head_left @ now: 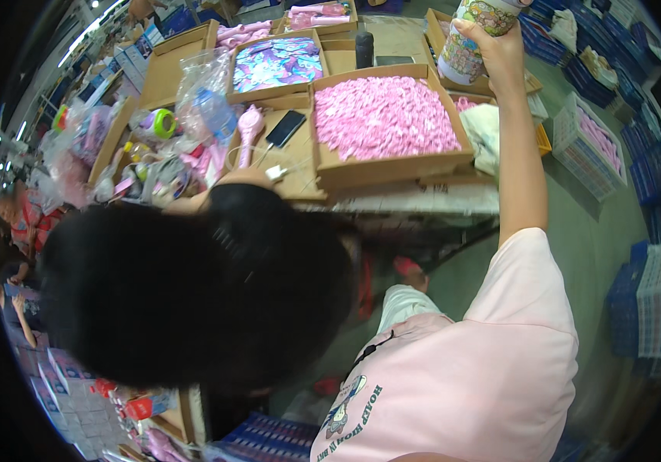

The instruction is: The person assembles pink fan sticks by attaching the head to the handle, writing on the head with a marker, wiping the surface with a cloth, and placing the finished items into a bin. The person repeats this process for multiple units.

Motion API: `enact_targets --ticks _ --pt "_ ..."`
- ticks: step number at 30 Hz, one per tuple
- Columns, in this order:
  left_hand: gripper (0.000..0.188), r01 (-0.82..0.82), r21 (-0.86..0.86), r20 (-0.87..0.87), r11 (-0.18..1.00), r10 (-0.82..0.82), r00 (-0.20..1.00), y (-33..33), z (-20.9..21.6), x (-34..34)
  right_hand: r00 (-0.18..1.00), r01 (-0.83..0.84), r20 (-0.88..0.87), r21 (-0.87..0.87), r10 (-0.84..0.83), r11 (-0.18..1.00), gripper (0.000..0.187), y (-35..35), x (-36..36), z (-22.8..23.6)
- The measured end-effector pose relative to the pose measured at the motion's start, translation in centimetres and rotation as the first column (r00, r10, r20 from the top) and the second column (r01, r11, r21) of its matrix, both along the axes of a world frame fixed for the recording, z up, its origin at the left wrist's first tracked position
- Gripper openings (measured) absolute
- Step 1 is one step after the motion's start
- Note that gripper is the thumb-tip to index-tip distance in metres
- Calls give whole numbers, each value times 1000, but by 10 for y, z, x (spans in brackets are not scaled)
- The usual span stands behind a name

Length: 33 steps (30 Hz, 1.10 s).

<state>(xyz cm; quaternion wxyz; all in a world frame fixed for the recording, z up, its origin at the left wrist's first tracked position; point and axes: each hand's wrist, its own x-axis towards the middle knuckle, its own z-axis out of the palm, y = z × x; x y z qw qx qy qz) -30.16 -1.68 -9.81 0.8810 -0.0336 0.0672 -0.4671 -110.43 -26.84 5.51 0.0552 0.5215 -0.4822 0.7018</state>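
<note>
My right arm stretches far forward in a pale pink sleeve. At its end my right hand [498, 48] is wrapped round a tumbler [460, 58] with a colourful cartoon pattern, held tilted above the far right of the table. Below it lies a crumpled white cloth [482, 135]. A cardboard tray heaped with small pink pieces [384, 115] stands left of the cloth. My left hand cannot be made out; a large dark rounded shape, like a head of black hair [192, 292], covers the left and middle. Some bare skin [245, 177] shows at its far edge, whose I cannot tell.
Left of the pink pieces are a black phone [286, 128], a pink wand-shaped item [249, 131], a tray with a purple-blue patterned sheet [278, 63] and bagged clutter [153, 162]. A dark bottle [364, 50] stands behind. A white crate [590, 146] and blue crates [650, 300] stand right.
</note>
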Motion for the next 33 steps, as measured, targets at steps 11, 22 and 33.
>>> enact_targets --ticks 11,22,33 --pt "23 -167 258 221 952 110 969 -110 15 -259 977 172 110 116 -184 978 68 -261 -291 -154" --pt "22 -305 361 377 881 161 912 -168 42 -356 893 349 139 391 -429 852 82 -387 -372 -281" --pt "22 -387 425 476 818 162 864 -188 54 -378 829 416 127 512 -545 752 94 -413 -389 -346"
